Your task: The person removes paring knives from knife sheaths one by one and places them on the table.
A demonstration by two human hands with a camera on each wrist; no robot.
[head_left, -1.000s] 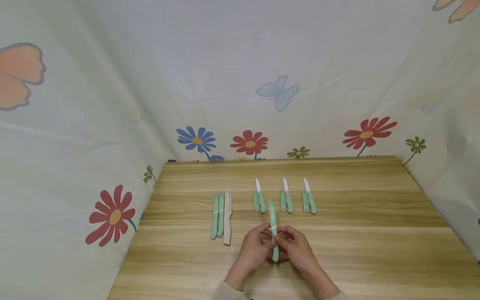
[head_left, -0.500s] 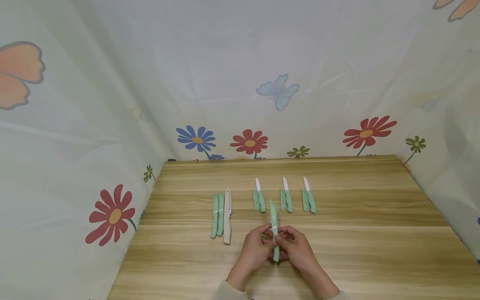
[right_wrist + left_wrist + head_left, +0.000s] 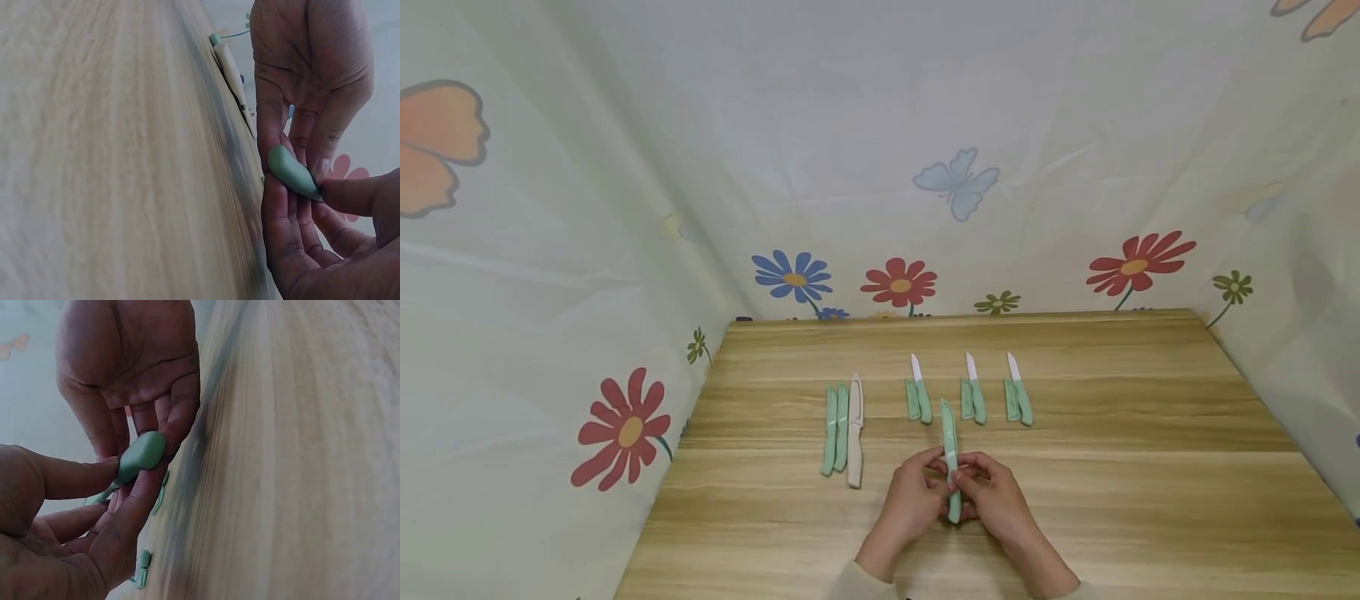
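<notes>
Both hands hold a light green sheathed paring knife (image 3: pixel 950 433) above the near middle of the table, its tip pointing away. The left hand (image 3: pixel 912 500) pinches it from the left with thumb and fingers. From the right, the right hand (image 3: pixel 997 504) grips it too, its thumb on top near the handle. In the left wrist view the rounded butt of the green handle (image 3: pixel 144 451) faces the camera, between the fingertips of both hands. The right wrist view likewise has the handle (image 3: pixel 292 174) resting on fingers, with thumbs at its side.
Beyond the hands, three green-handled knives lie with white blades bare: left (image 3: pixel 922 400), middle (image 3: pixel 975 400) and right (image 3: pixel 1021 400). A green sheath lies beside each. To the left are two green sheathed knives (image 3: pixel 831 433) and a beige sheathed knife (image 3: pixel 854 442) on the wooden table (image 3: pixel 1150 467).
Almost nothing differs. The held knife and both hands have shifted very slightly to the right; the grip looks the same, and the knives on the table lie as before.
</notes>
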